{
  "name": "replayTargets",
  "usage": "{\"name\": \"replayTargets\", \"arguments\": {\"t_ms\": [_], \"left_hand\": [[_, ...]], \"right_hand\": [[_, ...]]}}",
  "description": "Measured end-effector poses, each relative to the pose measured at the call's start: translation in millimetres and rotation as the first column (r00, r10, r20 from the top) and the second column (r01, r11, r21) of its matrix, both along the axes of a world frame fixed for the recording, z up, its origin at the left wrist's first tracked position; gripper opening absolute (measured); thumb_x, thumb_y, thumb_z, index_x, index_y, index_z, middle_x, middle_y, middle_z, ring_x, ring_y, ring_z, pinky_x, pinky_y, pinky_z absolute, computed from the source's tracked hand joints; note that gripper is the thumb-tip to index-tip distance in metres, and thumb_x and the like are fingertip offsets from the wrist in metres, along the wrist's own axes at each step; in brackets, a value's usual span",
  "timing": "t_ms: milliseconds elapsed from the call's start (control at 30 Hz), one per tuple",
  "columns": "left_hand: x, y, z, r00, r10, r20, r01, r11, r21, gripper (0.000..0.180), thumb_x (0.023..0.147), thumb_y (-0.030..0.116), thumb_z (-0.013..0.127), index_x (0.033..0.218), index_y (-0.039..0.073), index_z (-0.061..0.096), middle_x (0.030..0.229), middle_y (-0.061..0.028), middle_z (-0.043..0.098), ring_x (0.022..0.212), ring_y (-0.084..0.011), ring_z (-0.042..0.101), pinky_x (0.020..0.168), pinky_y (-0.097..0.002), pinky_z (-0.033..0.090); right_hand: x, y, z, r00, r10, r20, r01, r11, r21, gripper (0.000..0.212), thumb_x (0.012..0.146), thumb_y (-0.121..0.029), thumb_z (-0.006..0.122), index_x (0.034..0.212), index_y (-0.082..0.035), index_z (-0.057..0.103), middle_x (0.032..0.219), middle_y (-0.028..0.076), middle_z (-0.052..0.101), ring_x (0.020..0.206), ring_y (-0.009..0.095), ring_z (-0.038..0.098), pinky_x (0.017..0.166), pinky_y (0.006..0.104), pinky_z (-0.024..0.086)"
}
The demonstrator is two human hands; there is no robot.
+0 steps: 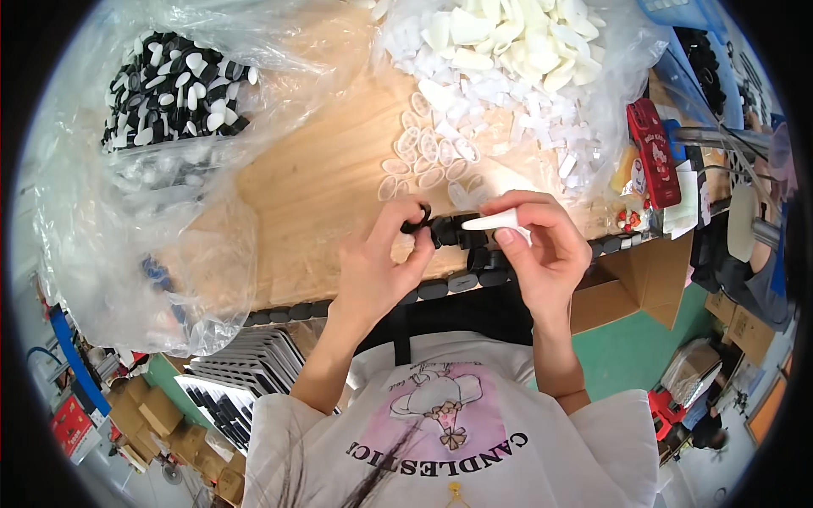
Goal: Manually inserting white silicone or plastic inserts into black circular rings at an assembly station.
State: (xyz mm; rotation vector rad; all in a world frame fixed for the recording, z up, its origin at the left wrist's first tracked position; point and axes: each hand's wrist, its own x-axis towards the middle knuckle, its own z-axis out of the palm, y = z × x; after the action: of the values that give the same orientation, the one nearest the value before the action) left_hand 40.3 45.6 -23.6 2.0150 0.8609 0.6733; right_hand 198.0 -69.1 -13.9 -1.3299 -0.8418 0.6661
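Above the front edge of the table, my left hand [381, 258] pinches a small black plastic part [415, 225] between thumb and fingers. My right hand [549, 250] is closed on a white, tapered, curved plastic piece [491, 222], its narrow tip pointing left. Between the hands stands a black fixture [457, 230], partly hidden by the fingers and the white piece. Just beyond it, several clear oval plastic rings [430, 151] lie loose on the wooden table [296, 182].
At the far left, a clear plastic bag [178, 182] holds many black-and-white parts [174, 89]. Cream-white curved pieces [517, 38] heap at the back. A red phone case [654, 152] lies at right. Black oval pads [432, 289] line the front edge; a cardboard box [656, 284] sits below.
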Motion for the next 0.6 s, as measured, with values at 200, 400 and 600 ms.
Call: {"name": "replayTargets", "arguments": {"t_ms": [200,400,600], "left_hand": [[-2.6,6.6,-16.1,0.997,-0.055,-0.05,0.057,0.997,0.047,0.028,0.078,0.003,0.076,0.104,0.006,0.067,0.103,-0.0092,0.07,0.084,-0.0266,0.069,0.069,-0.0358,0.055],[-5.5,-6.3,18.4,0.99,-0.011,0.138,0.019,0.998,-0.056,0.03,0.073,-0.002,0.079,0.102,0.004,0.071,0.108,-0.0095,0.071,0.094,-0.0246,0.07,0.08,-0.0314,0.056],[-11.8,-11.7,30.7,0.964,-0.066,0.259,0.075,0.997,-0.024,0.036,0.071,-0.004,0.079,0.105,0.003,0.072,0.105,-0.0115,0.071,0.093,-0.0224,0.071,0.081,-0.03,0.057]], "right_hand": [[-10.4,12.4,-4.7,0.987,-0.036,-0.159,0.022,0.996,-0.091,0.015,0.087,0.012,0.062,0.1,0.004,0.058,0.11,0.018,0.064,0.101,0.021,0.063,0.088,0.0309,0.051],[-9.5,9.3,20.4,0.965,0.028,0.261,-0.025,1.0,-0.014,0.018,0.079,0.011,0.069,0.094,0.004,0.061,0.102,0.021,0.068,0.094,0.026,0.067,0.082,0.0329,0.053],[-11.6,12.2,33.7,0.857,0.029,0.515,-0.08,0.994,0.077,0.022,0.07,0.012,0.072,0.089,0.004,0.063,0.099,0.02,0.069,0.083,0.029,0.07,0.07,0.0338,0.056]]}}
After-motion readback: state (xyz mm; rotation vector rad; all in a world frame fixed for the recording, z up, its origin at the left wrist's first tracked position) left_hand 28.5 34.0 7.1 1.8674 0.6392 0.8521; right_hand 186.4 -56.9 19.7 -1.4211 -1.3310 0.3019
